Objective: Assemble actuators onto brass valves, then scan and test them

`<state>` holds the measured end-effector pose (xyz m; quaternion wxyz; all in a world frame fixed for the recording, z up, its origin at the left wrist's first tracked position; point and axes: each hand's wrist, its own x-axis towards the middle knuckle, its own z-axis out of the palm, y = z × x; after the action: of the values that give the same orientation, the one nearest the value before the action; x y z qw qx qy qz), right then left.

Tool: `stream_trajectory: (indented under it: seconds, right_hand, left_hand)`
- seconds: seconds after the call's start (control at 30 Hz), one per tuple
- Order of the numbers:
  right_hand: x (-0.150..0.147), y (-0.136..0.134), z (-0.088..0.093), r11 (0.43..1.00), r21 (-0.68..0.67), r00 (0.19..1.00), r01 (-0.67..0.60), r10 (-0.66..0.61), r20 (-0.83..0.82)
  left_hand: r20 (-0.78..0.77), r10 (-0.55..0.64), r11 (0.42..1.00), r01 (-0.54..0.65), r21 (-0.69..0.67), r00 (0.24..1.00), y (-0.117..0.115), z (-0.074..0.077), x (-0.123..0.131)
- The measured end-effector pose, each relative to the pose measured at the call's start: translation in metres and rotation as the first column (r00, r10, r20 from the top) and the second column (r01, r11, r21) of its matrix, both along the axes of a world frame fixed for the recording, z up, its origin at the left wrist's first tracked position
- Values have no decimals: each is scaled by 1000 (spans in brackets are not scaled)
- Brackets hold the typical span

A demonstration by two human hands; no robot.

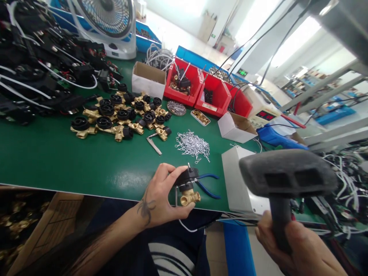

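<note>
My left hand (pixel 161 193) is closed around a brass valve fitting (pixel 189 197) with a black housing (pixel 186 177) on top. Fingers press on the housing from above, and the thumb lies under the brass body. A small metal pin (pixel 189 165) stands up from the housing; a white cable (pixel 186 229) hangs below. Blue-handled pliers (pixel 208 186) lie right beside the housing, their jaws partly hidden. At the right, close to the camera, my right hand (pixel 299 245) grips the handle of a raised black hammer (pixel 287 172), apart from the fitting.
Silver clip pins (pixel 193 145) lie in a pile beyond my left hand. Several brass valves with black caps (pixel 123 115) crowd the left. Red bins (pixel 184 82), a small white carton (pixel 149 81) and a fan (pixel 106 23) stand behind. A white box (pixel 238 180) borders the right.
</note>
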<state>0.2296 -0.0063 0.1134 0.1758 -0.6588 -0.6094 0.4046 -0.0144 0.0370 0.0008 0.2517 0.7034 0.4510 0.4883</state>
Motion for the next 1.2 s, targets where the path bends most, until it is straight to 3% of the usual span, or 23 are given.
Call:
stream_trajectory:
  seconds: [0.13,0.2,0.43,0.67,1.2]
  right_hand:
    - [-4,4,-16,977,-175,992,-122,124,-1]
    - [-6,7,-22,966,-198,986,-166,163,-35]
    - [-24,24,-25,994,88,985,-72,85,-153]
    - [-49,54,-47,964,74,941,-257,267,-210]
    - [-50,53,-38,947,148,941,-286,306,-142]
  left_hand:
    - [2,-5,1000,5,13,1000,1,0,0]
    - [-6,-8,1000,8,16,1000,2,0,-1]
    - [125,-44,997,52,-60,991,0,4,0]
    - [120,-28,993,41,-111,992,-6,11,1]
    - [133,4,992,13,-124,991,-11,11,5]
